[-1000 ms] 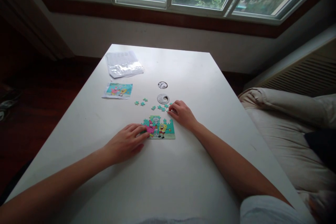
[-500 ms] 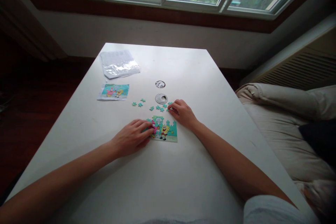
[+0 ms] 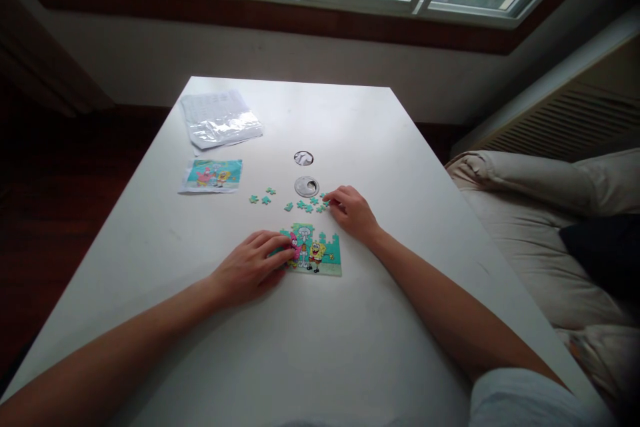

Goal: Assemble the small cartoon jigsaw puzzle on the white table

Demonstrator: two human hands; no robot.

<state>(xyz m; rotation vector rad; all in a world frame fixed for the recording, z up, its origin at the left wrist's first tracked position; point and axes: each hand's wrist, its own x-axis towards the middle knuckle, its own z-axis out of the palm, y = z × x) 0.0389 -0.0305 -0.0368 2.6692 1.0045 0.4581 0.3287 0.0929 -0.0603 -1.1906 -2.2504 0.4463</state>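
A partly joined jigsaw puzzle point(image 3: 320, 260) with cartoon figures lies flat on the white table, its upper edge uneven. My left hand point(image 3: 255, 260) rests over the puzzle's left side, fingers stretched out and fingertips on the picture, hiding part of it. Beyond the puzzle, loose teal puzzle pieces point(image 3: 309, 209) lie scattered. At their right end is my right hand point(image 3: 350, 210), its fingers curled together with the tips at a puzzle piece point(image 3: 327, 204). The fingers partly cover that piece. Three more loose pieces point(image 3: 266, 200) sit farther left.
A printed picture sheet point(image 3: 215, 175) of the same figures lies at the left. Behind it is a clear plastic bag with papers point(image 3: 223, 120). Two round fittings point(image 3: 307, 186) are set in the table point(image 3: 340, 347). A beige sofa point(image 3: 520, 213) stands at the right.
My right hand has shifted slightly right, uncovering some loose pieces. My left hand stays on the puzzle. The camera view has tilted and shifted a little.
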